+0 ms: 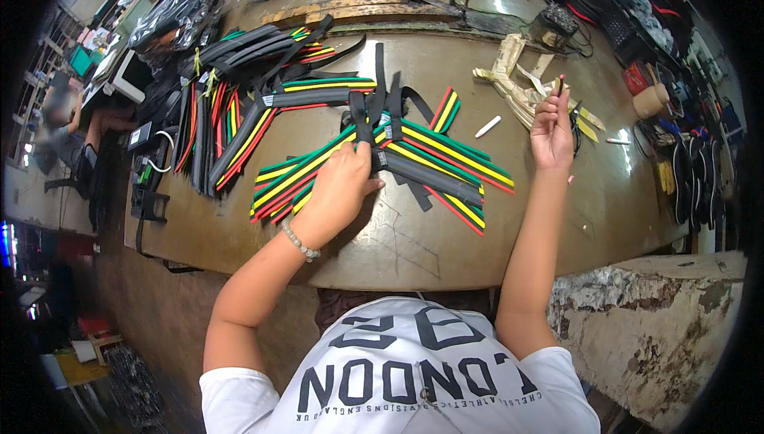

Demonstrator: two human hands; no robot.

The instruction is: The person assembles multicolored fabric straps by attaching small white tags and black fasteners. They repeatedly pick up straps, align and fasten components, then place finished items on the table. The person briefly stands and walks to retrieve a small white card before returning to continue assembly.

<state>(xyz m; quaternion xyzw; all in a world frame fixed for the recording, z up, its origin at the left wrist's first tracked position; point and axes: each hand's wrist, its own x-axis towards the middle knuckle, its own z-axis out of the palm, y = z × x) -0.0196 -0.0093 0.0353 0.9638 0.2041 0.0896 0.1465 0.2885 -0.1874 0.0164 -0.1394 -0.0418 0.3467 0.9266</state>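
Right, nearest to us our left hand (338,187) presses flat on the fan of striped straps (398,165), black bands edged in green, yellow and red, spread across the middle of the bench (398,251). The fingers lie closed over a black strap end, pinning it rather than lifting it. Our right hand (551,128) is raised off to the side, fingertips pinched on a small dark piece we cannot make out.

We'd judge this a sorting or assembling step: one strap held down, the small piece about to be brought to it. The next move calls for a steady cross to the pinned end without dragging the fan out of line.

Between the hands lies a white marker (488,126). Beyond the right hand sits a heap of pale scrap strips (513,84), close enough to snag. Farther left, a second stack of straps (239,108) crowds the bench, and black plastic bags (175,16) sit at the far edge.
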